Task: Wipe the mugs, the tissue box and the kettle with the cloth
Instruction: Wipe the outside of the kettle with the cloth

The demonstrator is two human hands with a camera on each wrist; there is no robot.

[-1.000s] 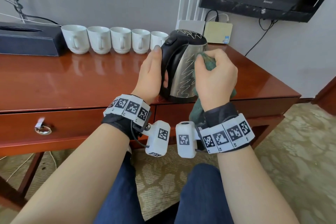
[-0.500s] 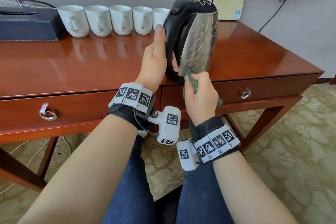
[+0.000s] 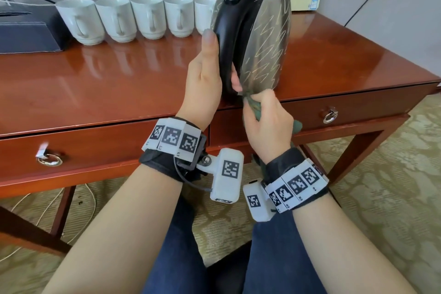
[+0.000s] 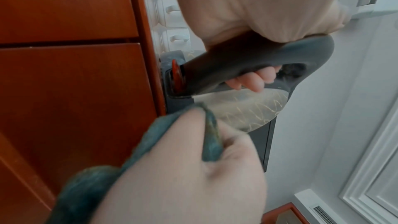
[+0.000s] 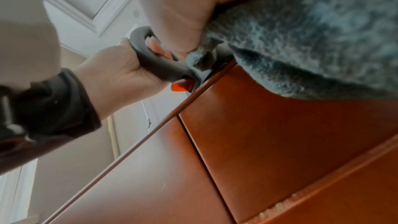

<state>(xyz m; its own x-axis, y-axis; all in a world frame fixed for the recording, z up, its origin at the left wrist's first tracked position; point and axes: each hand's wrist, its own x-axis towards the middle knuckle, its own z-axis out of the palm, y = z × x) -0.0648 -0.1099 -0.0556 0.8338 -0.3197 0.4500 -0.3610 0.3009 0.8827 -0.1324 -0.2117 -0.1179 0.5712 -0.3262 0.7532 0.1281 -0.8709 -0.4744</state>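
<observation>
Steel-bodied, scribble-marked kettle (image 3: pixel 262 38) with a black handle stands gripped by the left hand (image 3: pixel 205 74), while the right hand (image 3: pixel 267 124) pinches the green cloth (image 3: pixel 253 106) against its base.

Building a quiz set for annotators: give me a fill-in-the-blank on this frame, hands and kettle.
1. The left hand grips the kettle by its black ____.
2. The right hand holds a green ____ against the kettle's lower body.
3. The white mugs stand in a row on the ____.
4. The dark tissue box lies to the ____ of the mugs in the head view.

Missing words: handle; cloth; desk; left
</observation>
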